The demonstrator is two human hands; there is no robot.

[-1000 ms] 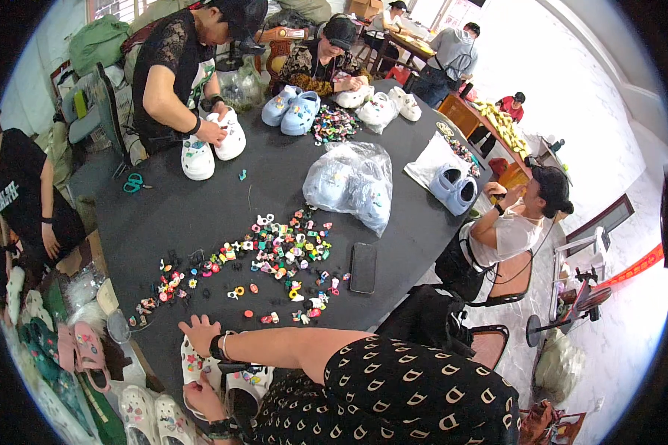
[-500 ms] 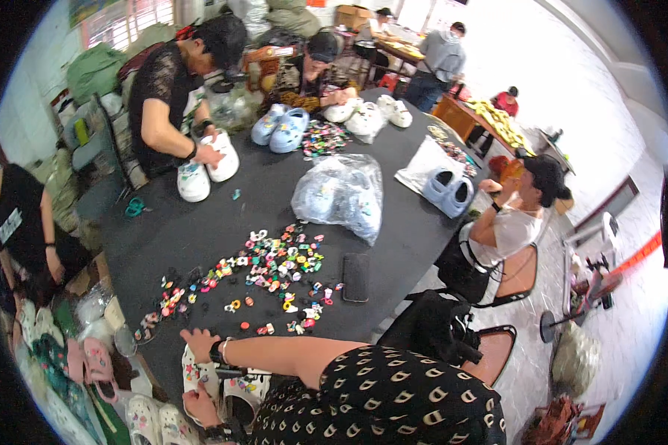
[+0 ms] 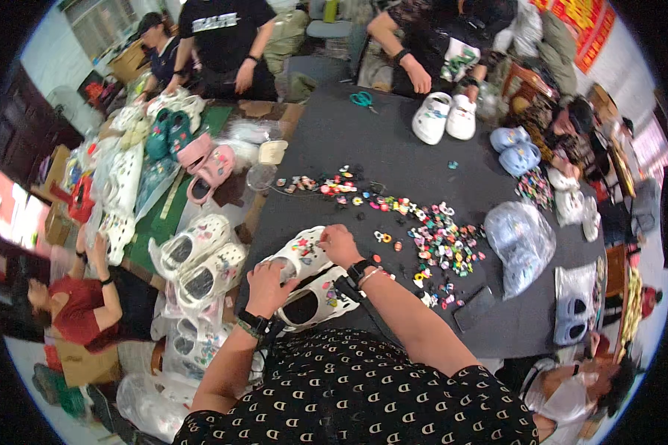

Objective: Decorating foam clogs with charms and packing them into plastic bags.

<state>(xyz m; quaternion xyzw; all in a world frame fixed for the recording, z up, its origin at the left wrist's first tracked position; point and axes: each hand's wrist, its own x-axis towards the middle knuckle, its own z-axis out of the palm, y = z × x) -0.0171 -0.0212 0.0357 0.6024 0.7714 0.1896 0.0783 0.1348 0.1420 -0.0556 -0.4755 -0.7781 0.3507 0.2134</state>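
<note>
A white clog [image 3: 313, 259] with colourful charms on its upper lies at the near edge of the dark table. My left hand [image 3: 269, 288] grips its heel end, fingers bent over the rim. At the toe, my right hand [image 3: 339, 246] has its fingers curled against the upper beside the charms; its fingertips are partly hidden. Nearer to me and touching it sits a second white clog [image 3: 326, 288], also with charms, partly covered by my right wrist and a dark strap. Loose small charms [image 3: 441, 233] spread over the table beyond my right hand.
A dark phone [image 3: 473, 308] and bagged blue clogs [image 3: 519, 245] lie to the right. Teal scissors [image 3: 361, 99] and another white pair [image 3: 431, 119] stand farther back. At left, a green-topped table [image 3: 215, 119] holds bagged clogs and a pink pair [image 3: 209, 169]. Several people work around.
The view has swung left and down, bringing the left table into sight. My right hand's spread fingers have curled at the clog's toe; my left hand stays on its heel end.
</note>
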